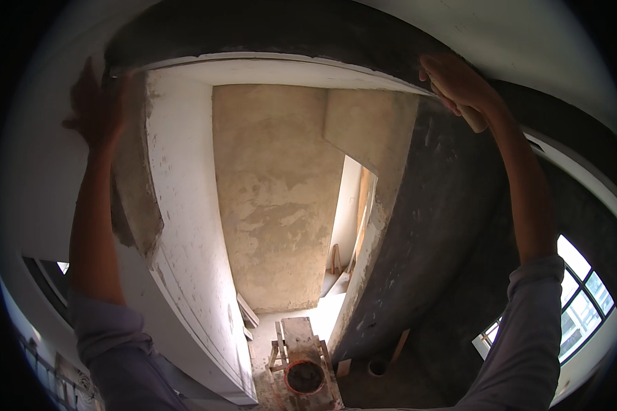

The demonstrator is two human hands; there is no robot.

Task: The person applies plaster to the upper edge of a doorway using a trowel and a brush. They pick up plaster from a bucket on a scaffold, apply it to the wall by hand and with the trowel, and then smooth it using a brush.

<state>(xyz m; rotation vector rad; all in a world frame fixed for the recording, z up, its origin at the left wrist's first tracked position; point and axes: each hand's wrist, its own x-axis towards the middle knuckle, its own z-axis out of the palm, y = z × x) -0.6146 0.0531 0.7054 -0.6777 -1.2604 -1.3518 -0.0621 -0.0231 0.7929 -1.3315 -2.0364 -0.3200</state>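
Both my arms reach up toward a dark, freshly coated-looking beam over a wall opening. My right hand is closed around a tool with a pale rounded handle, close to the beam's right end. The tool's working end is hidden, so its kind does not show. At the beam's left end, my left hand is raised with its fingers apart, beside the corner of the opening; it is dim and slightly blurred. A thin pale edge runs along the beam's bottom.
Below stands a plank trestle bearing a bucket of dark material. A white side wall and a dark wall flank the opening, with a tan plastered wall behind. Another bucket sits on the floor. A window is at right.
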